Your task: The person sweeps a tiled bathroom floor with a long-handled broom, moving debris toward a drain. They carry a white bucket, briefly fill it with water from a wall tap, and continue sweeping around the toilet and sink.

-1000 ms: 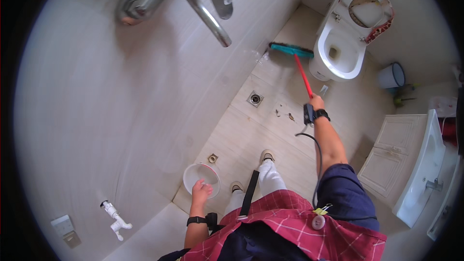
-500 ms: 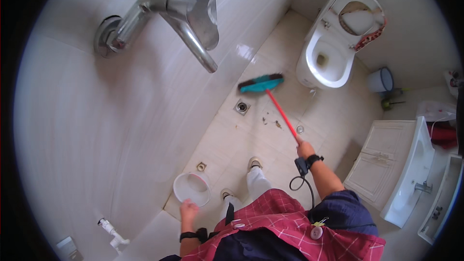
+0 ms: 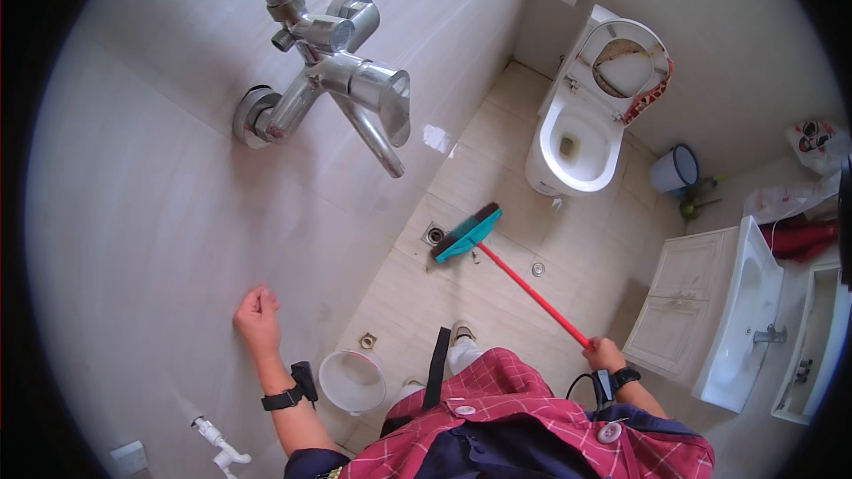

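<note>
My right hand [image 3: 605,355] is closed round the end of the red handle of a broom [image 3: 532,295]. Its teal head with dark bristles rests slantwise on the tiles, right beside a square floor drain [image 3: 434,234] and partly over its edge. A few small dark bits of debris [image 3: 476,256] lie against the head, near where the handle joins. My left hand [image 3: 258,312] is raised in front of the pale wall, fingers curled in with nothing seen in them. Below it, a white bucket [image 3: 352,406] stands on the floor by my feet.
A toilet [image 3: 577,146] with its lid up stands at the far wall, a small bin [image 3: 674,168] to its right. Chrome shower mixer taps [image 3: 342,80] jut from the left wall. A washbasin [image 3: 750,302] over a white cabinet [image 3: 679,297] lines the right side.
The broom head has come nearer and turned, now beside the drain among the debris. My right hand moved back and right; my left hand rose away from the bucket. The view has shifted.
</note>
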A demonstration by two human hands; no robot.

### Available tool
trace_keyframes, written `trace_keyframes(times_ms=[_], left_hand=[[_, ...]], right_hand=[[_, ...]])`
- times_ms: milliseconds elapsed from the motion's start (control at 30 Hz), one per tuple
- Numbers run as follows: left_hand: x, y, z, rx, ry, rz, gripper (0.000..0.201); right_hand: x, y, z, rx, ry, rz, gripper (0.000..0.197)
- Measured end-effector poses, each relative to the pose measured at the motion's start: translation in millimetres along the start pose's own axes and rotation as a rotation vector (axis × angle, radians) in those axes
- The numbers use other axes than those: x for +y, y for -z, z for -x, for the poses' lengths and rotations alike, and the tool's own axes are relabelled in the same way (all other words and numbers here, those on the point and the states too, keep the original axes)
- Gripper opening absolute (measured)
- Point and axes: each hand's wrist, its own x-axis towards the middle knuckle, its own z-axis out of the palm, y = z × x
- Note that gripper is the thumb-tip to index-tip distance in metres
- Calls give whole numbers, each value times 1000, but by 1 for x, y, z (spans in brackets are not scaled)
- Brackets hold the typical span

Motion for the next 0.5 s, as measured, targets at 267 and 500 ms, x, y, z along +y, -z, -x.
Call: trace_keyframes(times_ms=[267, 500], left_hand=[[-17, -1, -6, 27, -56, -19, 17], [-16, 2, -2, 29, -16, -29, 16]], right_hand=[[-107, 50, -32, 388, -1, 180, 40], [-205, 104, -203, 588, 92, -3, 40]])
